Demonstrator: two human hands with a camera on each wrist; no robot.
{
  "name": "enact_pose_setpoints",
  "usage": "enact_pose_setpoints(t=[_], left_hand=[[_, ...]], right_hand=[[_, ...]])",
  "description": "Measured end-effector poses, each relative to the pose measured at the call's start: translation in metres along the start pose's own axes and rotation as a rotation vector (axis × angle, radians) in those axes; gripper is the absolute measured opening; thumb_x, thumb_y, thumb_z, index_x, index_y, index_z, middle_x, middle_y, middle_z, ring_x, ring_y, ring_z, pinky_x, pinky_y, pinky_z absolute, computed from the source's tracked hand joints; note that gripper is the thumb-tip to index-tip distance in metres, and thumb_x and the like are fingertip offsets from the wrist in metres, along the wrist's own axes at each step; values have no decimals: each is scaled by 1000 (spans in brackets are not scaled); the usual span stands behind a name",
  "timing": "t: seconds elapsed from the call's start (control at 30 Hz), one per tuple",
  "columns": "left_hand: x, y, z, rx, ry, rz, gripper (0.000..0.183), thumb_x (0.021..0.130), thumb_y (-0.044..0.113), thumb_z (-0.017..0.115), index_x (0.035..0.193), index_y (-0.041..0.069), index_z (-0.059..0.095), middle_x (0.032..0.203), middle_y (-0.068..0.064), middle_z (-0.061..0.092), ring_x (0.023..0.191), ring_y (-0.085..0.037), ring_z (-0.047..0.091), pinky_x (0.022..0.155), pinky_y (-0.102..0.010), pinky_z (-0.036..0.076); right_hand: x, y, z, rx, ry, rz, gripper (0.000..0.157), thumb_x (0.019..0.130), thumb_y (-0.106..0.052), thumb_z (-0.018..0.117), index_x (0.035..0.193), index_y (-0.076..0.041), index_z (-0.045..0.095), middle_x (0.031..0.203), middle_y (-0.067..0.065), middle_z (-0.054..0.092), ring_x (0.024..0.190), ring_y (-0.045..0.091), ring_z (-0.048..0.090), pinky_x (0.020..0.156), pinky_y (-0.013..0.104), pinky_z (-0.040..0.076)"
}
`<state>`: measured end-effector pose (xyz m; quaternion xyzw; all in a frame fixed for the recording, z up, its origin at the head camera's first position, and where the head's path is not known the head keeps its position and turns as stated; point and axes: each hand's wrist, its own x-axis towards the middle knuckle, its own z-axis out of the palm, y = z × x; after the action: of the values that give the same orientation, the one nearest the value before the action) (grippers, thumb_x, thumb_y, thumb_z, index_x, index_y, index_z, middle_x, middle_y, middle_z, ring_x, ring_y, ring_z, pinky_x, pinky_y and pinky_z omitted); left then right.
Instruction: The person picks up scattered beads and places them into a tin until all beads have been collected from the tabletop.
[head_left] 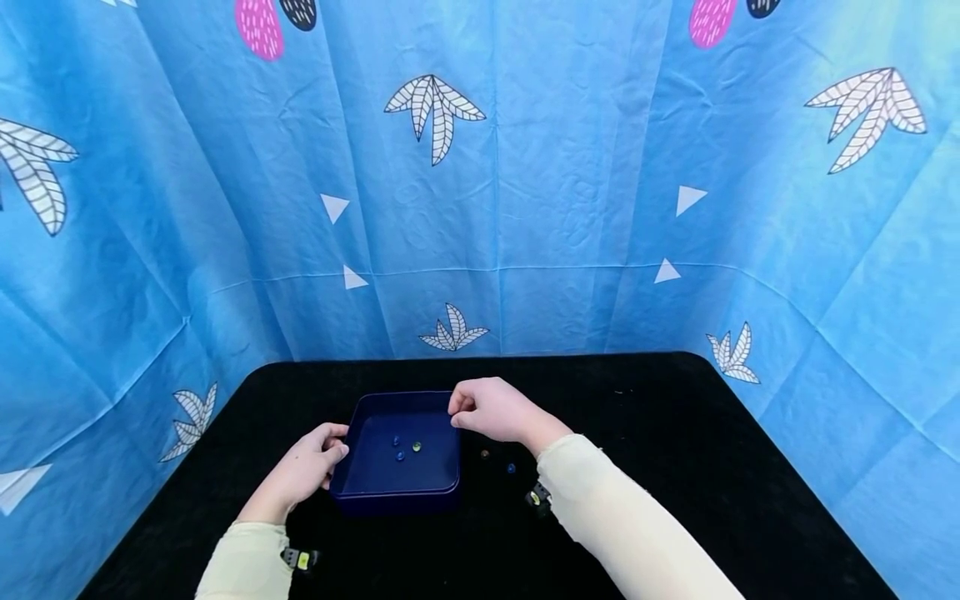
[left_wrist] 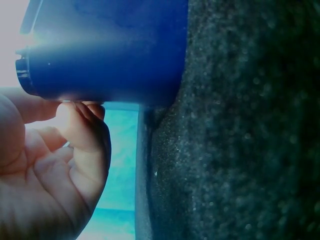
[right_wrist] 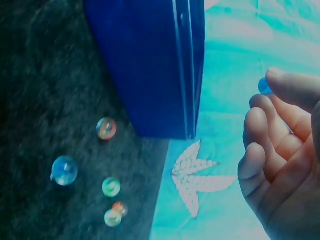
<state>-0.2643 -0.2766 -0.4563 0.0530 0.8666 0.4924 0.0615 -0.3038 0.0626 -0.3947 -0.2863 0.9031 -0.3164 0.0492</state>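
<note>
A square dark blue box point(head_left: 397, 502) stands open-topped on the black table, with three small marbles point(head_left: 401, 456) on its floor. My left hand point(head_left: 303, 462) is at its left side, fingertips against the outer wall point(left_wrist: 110, 75) near the rim. Over the box's far right corner, my right hand point(head_left: 495, 410) pinches a blue glass marble point(right_wrist: 264, 86) between thumb and forefinger, above rim height. To the right of the box lie an amber-brown marble point(head_left: 485, 454) and a blue marble point(head_left: 512, 468); the right wrist view also shows a green-swirled marble point(right_wrist: 111, 187).
The black cloth-covered table point(head_left: 637, 467) has rounded far corners. Blue curtains point(head_left: 555, 183) printed with leaves and triangles hang behind it and along both sides. More marbles point(right_wrist: 113, 217) lie close together on the cloth in the right wrist view.
</note>
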Motion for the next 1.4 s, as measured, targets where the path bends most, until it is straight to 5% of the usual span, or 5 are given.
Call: enact_pose_setpoints(t=[0.53,1.07,1.4], left_hand=[[1,0,0,-12,3,-15,38,101,5,53,137,-5,49,102,-16,54,75,-26,58,58,-37,54],[0,3,0,-21,-7,-12,42,99,4,54,139,-8,46,103,-16,54,75,-28,56,57,-36,53],[1,4,0,-24,2,-14,42,99,5,54,139,-8,46,103,-17,54,74,-26,57,57,-36,53]], right_hand=[[12,-28,22,58,-62,-32,6,93,-20,73,97,-22,68,88,-15,65,80,4,59,75,25,50],[10,-18,37,97,-77,-53,8,93,-21,73,98,-24,68,85,-15,65,78,4,58,74,24,50],[5,-4,23,90,-25,-45,12,92,-21,72,103,-18,71,88,-14,66,73,7,62,66,27,54]])
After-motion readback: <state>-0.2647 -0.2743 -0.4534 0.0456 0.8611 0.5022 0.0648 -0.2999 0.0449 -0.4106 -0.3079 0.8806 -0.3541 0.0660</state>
